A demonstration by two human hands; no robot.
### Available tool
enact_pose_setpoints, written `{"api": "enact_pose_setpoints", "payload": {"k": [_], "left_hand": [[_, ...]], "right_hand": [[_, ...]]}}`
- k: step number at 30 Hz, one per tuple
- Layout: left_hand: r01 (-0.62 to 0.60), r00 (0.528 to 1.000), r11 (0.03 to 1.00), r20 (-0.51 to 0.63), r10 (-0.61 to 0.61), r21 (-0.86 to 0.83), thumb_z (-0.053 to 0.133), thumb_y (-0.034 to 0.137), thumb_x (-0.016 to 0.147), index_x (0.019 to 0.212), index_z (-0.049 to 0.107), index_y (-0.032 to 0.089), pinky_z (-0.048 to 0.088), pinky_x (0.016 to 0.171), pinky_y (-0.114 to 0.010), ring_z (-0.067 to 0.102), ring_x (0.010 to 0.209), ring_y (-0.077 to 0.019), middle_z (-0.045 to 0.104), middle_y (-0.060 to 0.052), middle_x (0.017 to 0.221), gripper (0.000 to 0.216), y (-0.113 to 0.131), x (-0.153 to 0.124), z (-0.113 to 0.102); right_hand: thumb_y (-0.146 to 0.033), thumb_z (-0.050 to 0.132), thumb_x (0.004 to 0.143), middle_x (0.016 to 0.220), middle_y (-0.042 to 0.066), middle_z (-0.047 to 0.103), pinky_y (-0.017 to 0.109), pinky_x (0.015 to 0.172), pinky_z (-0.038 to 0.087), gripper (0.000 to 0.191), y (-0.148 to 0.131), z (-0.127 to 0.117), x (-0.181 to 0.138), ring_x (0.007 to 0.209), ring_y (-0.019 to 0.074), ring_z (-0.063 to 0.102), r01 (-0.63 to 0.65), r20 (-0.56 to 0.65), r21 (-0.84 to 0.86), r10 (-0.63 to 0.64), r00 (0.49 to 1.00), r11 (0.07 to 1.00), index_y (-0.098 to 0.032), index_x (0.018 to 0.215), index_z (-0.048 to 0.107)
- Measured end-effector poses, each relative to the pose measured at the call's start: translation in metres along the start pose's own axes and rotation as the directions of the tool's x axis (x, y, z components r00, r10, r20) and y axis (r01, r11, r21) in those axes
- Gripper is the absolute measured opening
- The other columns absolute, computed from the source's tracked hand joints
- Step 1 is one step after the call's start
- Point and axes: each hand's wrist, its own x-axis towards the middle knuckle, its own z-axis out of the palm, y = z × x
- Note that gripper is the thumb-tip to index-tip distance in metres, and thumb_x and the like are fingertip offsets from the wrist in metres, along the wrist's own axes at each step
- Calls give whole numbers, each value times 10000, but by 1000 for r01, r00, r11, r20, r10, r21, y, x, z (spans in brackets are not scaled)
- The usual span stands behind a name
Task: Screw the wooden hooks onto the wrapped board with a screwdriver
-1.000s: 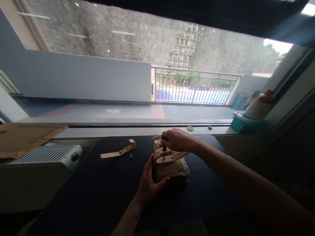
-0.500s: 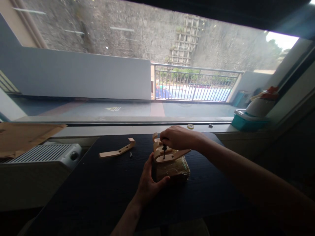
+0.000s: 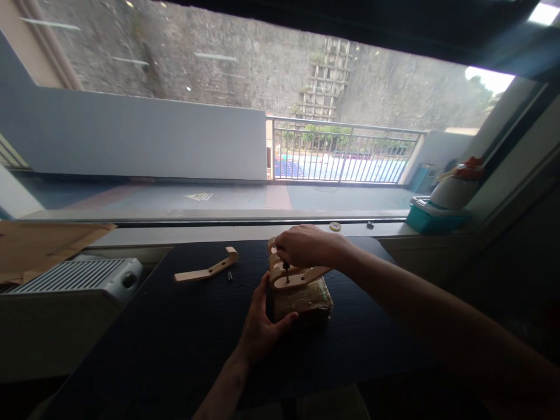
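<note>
My right hand (image 3: 304, 245) is closed round the handle of a screwdriver (image 3: 287, 273), whose shaft points down at a hole in the nearest wooden hook (image 3: 289, 282). More curved hooks sit behind it, partly hidden by that hand. The hooks rest on a wooden block (image 3: 304, 300) that looks wrapped in clear film or tape. Gripping the block's near left corner, my left hand (image 3: 262, 318) has its thumb along the front and its fingers at the left side. A loose wooden hook (image 3: 205, 272) with two holes lies to the left, beside two small screws (image 3: 230, 276).
The dark table (image 3: 175, 338) stands against a window sill (image 3: 149, 234). On the sill are a roll of tape (image 3: 335, 226), a small dark object (image 3: 370, 225) and a teal box (image 3: 437, 219). A radiator (image 3: 87, 274) and cardboard (image 3: 48, 245) are at left.
The view has shifted slightly. My right hand has turned a little on the screwdriver and now covers more of its handle. My left hand keeps its hold on the block.
</note>
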Motion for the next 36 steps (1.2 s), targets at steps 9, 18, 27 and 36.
{"api": "enact_pose_setpoints", "payload": {"k": [9, 18, 27, 36], "left_hand": [[60, 998, 978, -19, -65, -202, 651, 484, 730, 1439, 139, 257, 320, 1057, -460, 355, 1311, -293, 375, -113, 1419, 903, 8, 6, -15], [199, 977, 906, 2, -213, -374, 391, 576, 865, 1378, 309, 201, 325, 1039, -448, 415, 1280, -249, 488, -130, 1347, 641, 32, 125, -27], [489, 868, 863, 170, -466, -131, 567, 626, 726, 1153, 552, 149, 495, 835, -434, 679, 801, -259, 707, -48, 747, 641, 40, 92, -79], [507, 832, 855, 317, -454, -105, 699, 548, 644, 1080, 623, 145, 509, 859, -429, 655, 974, -302, 716, -125, 988, 598, 37, 70, -64]], "right_hand": [[-376, 383, 920, 802, 74, 664, 254, 571, 348, 305, -1, 38, 5, 675, 166, 585, -157, -205, 164, 190, 960, 974, -164, 931, 602], [-395, 459, 869, 789, 32, 636, 235, 626, 427, 241, 9, 100, -61, 700, 139, 576, -54, -404, 815, 632, 661, 577, -173, 874, 552], [-478, 562, 769, 613, -43, 508, 241, 508, 405, 294, 26, 141, -87, 544, 122, 478, 91, -156, 988, 737, 658, 128, -194, 849, 562], [-490, 552, 779, 632, -10, 529, 282, 506, 400, 290, 24, 156, -68, 559, 165, 494, 186, -178, 980, 742, 646, 74, -221, 888, 556]]}}
